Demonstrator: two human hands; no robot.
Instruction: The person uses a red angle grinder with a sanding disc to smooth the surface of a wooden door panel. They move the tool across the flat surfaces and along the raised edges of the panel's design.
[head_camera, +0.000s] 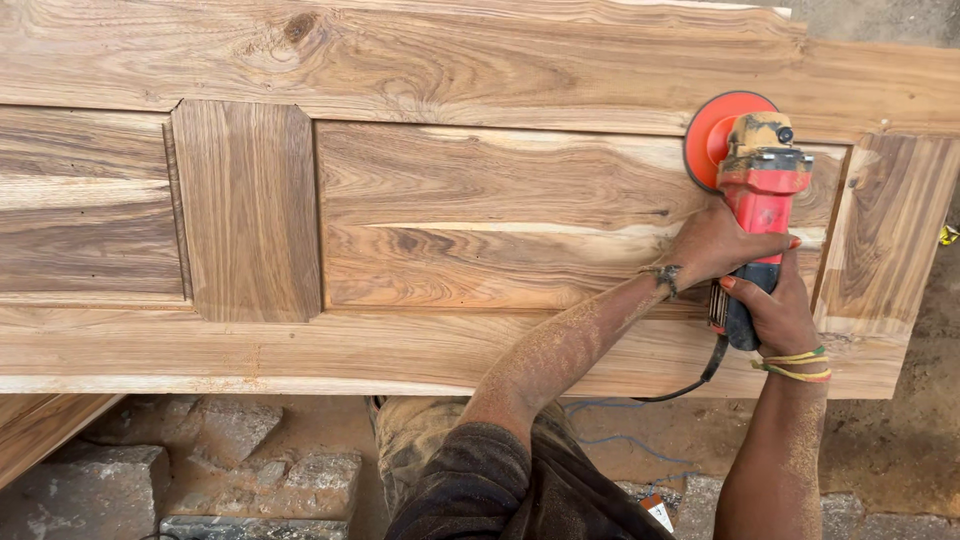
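Head view: a person's two hands hold a red angle sander against a wooden door panel laid flat.
Landmark: wooden door panel, long axis running left to right across the frame; all places below are told from it.
Tool: red angle sander, near the panel's right end, beside the short upright block there.
Tool axis: crosswise to the panel's length, with the orange disc at the far end and the dark tail toward the panel's near edge.
Disc contact: its face looks to lie on the recessed board; the contact line itself is hidden by the tool body.
Left hand: fingers closed over the middle of the red body, nearer the disc.
Right hand: fingers wrapped around the dark tail, nearer the panel's near edge.
Cord: drops from the tail over the near edge.
Unsanded reach: most of the panel lies to the left of both hands.
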